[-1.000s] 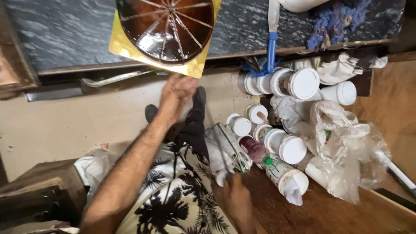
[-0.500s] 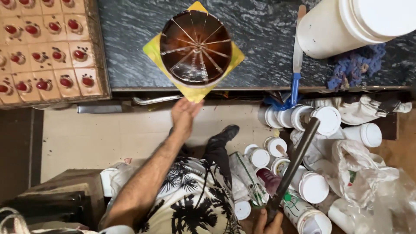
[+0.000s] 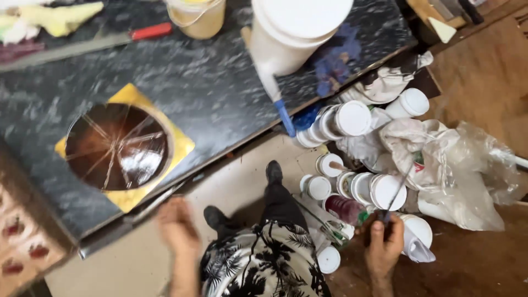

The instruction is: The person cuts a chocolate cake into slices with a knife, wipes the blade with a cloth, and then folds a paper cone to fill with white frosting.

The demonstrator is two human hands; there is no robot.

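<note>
Right hands: the right hand (image 3: 383, 246) is curled closed around the lower end of a thin dark rod (image 3: 397, 190), low at the right, over the cluster of white-lidded jars (image 3: 385, 190) on the floor.
Left hands: the left hand (image 3: 177, 225) is blurred, near the front edge of the worktop (image 3: 220, 93); it appears to hold nothing, but how far it is spread I cannot tell.
Rod: it slants up and away from the fist, its tip above the jars and near the crumpled plastic bags (image 3: 456, 170).
Round piece: a glossy brown disc (image 3: 116, 146) with fine radial lines lies flat on a yellow square sheet (image 3: 179, 144) on the worktop, well apart from the rod.
Handling, as I judge: keep the rod's free end clear of jars and bags, and lift it slowly.
Farther out: a white bucket (image 3: 291, 27) and a yellow tub (image 3: 197, 16) stand at the worktop's back.
</note>
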